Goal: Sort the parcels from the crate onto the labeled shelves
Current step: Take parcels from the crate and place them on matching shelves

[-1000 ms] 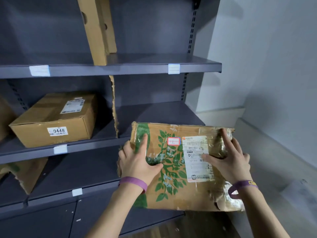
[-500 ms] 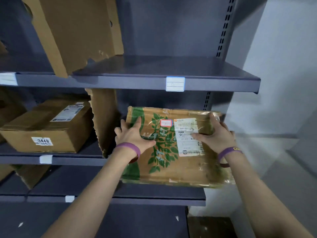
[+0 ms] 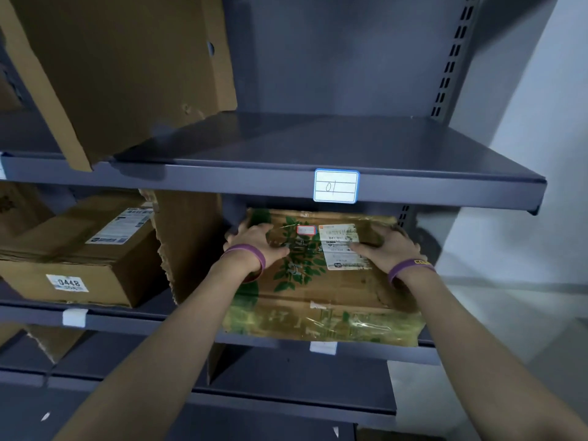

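A flat brown parcel with green leaf print, a white shipping label and a small red-edged sticker lies on the middle shelf, right of a cardboard divider. Its front edge sticks out slightly past the shelf lip. My left hand holds its far left part, fingers over the far edge. On the far right part my right hand grips it, thumb across the label. The shelf above carries a white tag marked 01.
A brown box marked 0448 sits on the same shelf to the left, beyond the torn cardboard divider. Another cardboard sheet leans on the upper shelf. A lower shelf and a pale wall at right.
Both hands carried the parcel up and forward from in front of the shelves onto the middle shelf. The view moved closer and higher, bringing the 01 tag into view.
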The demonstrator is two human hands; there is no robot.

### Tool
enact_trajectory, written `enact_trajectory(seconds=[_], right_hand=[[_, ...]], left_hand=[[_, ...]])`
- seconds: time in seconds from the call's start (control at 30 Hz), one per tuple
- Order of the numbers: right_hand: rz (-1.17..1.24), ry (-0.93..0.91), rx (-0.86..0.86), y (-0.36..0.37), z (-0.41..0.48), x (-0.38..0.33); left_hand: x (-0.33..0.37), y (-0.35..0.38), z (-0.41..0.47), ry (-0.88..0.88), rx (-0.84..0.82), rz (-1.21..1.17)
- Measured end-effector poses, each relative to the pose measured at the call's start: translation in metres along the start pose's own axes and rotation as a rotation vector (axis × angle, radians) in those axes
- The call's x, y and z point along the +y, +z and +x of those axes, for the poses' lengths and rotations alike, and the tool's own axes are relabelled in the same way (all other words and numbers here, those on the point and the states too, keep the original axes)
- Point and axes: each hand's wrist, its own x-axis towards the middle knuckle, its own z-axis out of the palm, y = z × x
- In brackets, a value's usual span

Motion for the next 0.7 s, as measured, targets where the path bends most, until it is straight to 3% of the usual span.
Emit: enact_trajectory(seconds=[0.17, 0.3, 0.4, 0.5, 0.57, 0.7], right_hand=[[-0.006, -0.077, -0.098, -0.012, -0.024, -0.008], [-0.157, -0.274, -0.253, -0.025, -0.076, -0.018], [-0.297, -0.365, -0.347, -0.013, -0.102, -0.019], [-0.440, -0.406, -0.224, -0.003, -0.107, -0.022], [-0.403, -0.423, -0.123, -0.001, -0.103, -0.023], [-0.389, -0.406, -0.100, 0.003, -0.089, -0.024]], left_hand=[[-0.001, -0.002, -0.008, 0.099, -0.065, 0.015], [-0.002, 0.006, -0.057, 0.272, -0.019, 0.115], [-0.006, 0.018, -0.077, 0.315, -0.080, 0.210], [-0.009, 0.024, -0.072, 0.331, -0.026, 0.253], [-0.009, 0.027, -0.066, 0.331, 0.028, 0.245], [-0.004, 0.031, -0.055, 0.321, 0.045, 0.242]])
